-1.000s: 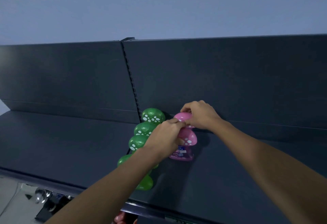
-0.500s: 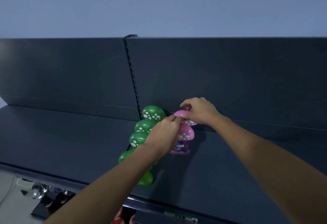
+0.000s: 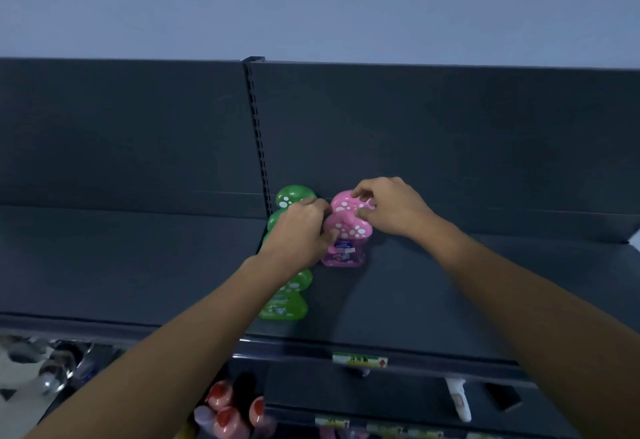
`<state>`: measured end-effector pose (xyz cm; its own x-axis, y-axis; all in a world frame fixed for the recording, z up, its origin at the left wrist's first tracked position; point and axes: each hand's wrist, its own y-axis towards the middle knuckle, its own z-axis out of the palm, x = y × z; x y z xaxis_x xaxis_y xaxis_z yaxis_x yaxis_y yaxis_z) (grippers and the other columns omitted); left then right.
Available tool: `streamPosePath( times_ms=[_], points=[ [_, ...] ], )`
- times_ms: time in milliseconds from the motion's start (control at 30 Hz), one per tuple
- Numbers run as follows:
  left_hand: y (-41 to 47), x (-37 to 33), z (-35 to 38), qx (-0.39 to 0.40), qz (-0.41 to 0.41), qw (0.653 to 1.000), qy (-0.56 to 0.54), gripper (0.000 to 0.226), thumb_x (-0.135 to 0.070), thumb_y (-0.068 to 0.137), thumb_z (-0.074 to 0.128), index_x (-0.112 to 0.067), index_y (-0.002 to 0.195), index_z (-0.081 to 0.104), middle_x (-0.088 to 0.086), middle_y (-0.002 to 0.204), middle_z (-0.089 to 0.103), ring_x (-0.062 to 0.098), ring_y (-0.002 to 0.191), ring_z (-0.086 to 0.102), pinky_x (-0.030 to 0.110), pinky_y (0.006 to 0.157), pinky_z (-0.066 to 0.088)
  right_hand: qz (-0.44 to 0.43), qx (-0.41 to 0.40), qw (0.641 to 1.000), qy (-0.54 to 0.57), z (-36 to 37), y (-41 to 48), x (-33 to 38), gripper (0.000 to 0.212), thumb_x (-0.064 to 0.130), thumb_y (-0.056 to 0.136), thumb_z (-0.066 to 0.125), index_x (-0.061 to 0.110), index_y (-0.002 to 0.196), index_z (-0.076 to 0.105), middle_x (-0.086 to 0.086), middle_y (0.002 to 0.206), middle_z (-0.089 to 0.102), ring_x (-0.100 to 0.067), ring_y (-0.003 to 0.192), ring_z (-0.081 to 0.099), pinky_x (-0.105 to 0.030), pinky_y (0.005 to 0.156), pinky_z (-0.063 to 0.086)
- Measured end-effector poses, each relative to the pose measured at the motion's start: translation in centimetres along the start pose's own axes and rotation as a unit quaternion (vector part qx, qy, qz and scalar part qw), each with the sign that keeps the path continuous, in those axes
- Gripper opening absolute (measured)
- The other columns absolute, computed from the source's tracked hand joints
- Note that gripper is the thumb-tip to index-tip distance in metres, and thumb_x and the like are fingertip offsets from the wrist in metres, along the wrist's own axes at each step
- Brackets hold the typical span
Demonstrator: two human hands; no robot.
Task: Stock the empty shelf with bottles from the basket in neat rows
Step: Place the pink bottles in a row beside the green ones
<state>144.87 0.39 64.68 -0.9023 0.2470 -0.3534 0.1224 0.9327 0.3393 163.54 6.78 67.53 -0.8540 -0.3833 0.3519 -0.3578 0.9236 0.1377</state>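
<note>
So we've got both hands up on the dark shelf (image 3: 450, 282), working the second row. Our right hand (image 3: 391, 210) has its fingers curled down, pinching the spotted cap of the far pink bottle (image 3: 343, 202), which stands right up against the back panel (image 3: 415, 126). Our left hand (image 3: 298, 234) is curled too, thumb on the cap of the near pink bottle (image 3: 344, 248) and fingertips touching the left edge of the far cap. Looks like it's holding the near one, though the hand hides part of the grip. The two pink ones stand upright, one just in front of the other.

Just left of them is the row of green bottles (image 3: 285, 303), running from the back panel toward the near edge, partly hidden under our left hand and wrist. Below the shelf edge there's a yellow-green price tag (image 3: 360, 359), and lower down some red-capped bottles (image 3: 225, 414), pretty blurry.
</note>
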Motion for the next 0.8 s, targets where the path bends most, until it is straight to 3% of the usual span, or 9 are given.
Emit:
streamPosePath(
  times_ms=[167, 333, 500, 633, 800],
  points=[
    [-4.6, 0.2, -2.2, -0.017, 0.026, 0.999, -0.034, 0.038, -0.023, 0.085, 0.076, -0.013, 0.12, 0.067, 0.003, 0.115, 0.067, 0.024, 0.105, 0.062, 0.027, 0.084, 0.047, 0.028, -0.007, 1.0, -0.011, 0.8, -6.0, 3.1, 0.031, 0.027, 0.086, 0.07, 0.029, 0.116, 0.069, 0.009, 0.109, 0.072, -0.015, 0.096, 0.068, -0.04, 0.086, 0.057],
    [-11.2, 1.2, -3.7, 0.025, 0.029, 0.998, -0.058, 0.037, -0.027, 0.085, 0.076, -0.016, 0.118, 0.067, 0.002, 0.117, 0.067, 0.025, 0.106, 0.063, 0.039, 0.091, 0.053, 0.058, 0.015, 0.998, -0.003, 3.2, -12.4, 6.8, 0.029, 0.027, 0.087, 0.071, 0.025, 0.116, 0.07, 0.005, 0.111, 0.072, -0.017, 0.099, 0.067, -0.04, 0.09, 0.056],
    [-18.3, 3.9, -3.2, 0.099, 0.018, 0.993, -0.066, 0.032, -0.031, 0.086, 0.076, -0.018, 0.114, 0.067, 0.0, 0.113, 0.068, 0.023, 0.105, 0.063, 0.038, 0.09, 0.054, 0.086, 0.044, 0.995, 0.015, 8.0, -18.8, 10.2, 0.029, 0.027, 0.085, 0.073, 0.026, 0.113, 0.07, 0.014, 0.088, 0.064, -0.013, 0.095, 0.066, -0.035, 0.089, 0.055],
    [-23.5, 6.4, -0.6, 0.176, -0.015, 0.982, -0.067, 0.036, -0.032, 0.087, 0.074, -0.018, 0.119, 0.066, 0.001, 0.118, 0.069, 0.022, 0.108, 0.064, 0.035, 0.094, 0.053, 0.102, 0.098, 0.99, 0.017, 12.7, -22.5, 11.5, 0.034, 0.03, 0.085, 0.073, 0.026, 0.119, 0.068, 0.006, 0.109, 0.072, -0.016, 0.104, 0.066, -0.037, 0.091, 0.054],
    [-29.5, 10.0, 4.8, 0.28, -0.071, 0.955, -0.063, 0.036, -0.036, 0.088, 0.07, -0.023, 0.121, 0.064, 0.0, 0.118, 0.067, 0.023, 0.107, 0.065, 0.03, 0.086, 0.052, 0.118, 0.168, 0.978, 0.032, 19.2, -25.6, 11.5, 0.035, 0.026, 0.087, 0.071, 0.024, 0.122, 0.066, 0.004, 0.114, 0.071, -0.015, 0.105, 0.066, -0.036, 0.091, 0.054]
  ],
)
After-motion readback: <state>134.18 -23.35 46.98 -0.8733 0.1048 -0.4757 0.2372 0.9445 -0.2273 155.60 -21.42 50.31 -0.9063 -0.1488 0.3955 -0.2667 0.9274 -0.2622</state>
